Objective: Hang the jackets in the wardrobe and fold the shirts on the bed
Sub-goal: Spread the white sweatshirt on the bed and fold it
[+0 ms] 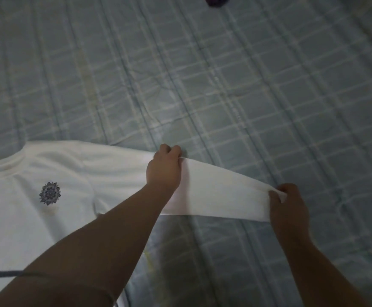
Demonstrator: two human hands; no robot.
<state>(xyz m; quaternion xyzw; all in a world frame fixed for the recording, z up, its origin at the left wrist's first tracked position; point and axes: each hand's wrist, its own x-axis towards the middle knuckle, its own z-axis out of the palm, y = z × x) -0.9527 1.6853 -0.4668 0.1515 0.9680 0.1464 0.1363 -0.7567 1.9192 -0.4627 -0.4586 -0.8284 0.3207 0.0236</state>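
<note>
— Two hands on one sleeve, is that what I am seeing?

— Yes. The left hand (pixel 164 168) is pinching the far edge of the sleeve (pixel 214 191) about halfway along, fingers and thumb closed on the cloth. The right hand (pixel 289 204) is pinching the cuff (pixel 262 207) the same way, so the sleeve is stretching flat between them.

— And the rest of it?

— The white shirt (pixel 36 218) is lying face up on the bed (pixel 225 74), with a small print (pixel 50 193) showing on the chest and the body running off the left edge of the view. The sleeve is reaching out to the right, and the shadow beneath suggests it is hovering just off the bed.

— How is it going to behave?

— I am judging it light and limp, with no stiffness at all. Anything not being held is going to sag or wrinkle, and the body may start dragging along if the pull is too strong. Nothing fragile, though.

— So where should one be gripping?

— At edges and seams rather than mid-panel. Two spaced pinches, as now, are giving a straight line to fold along; a single pinch would be leaving the cloth bunching.
</note>
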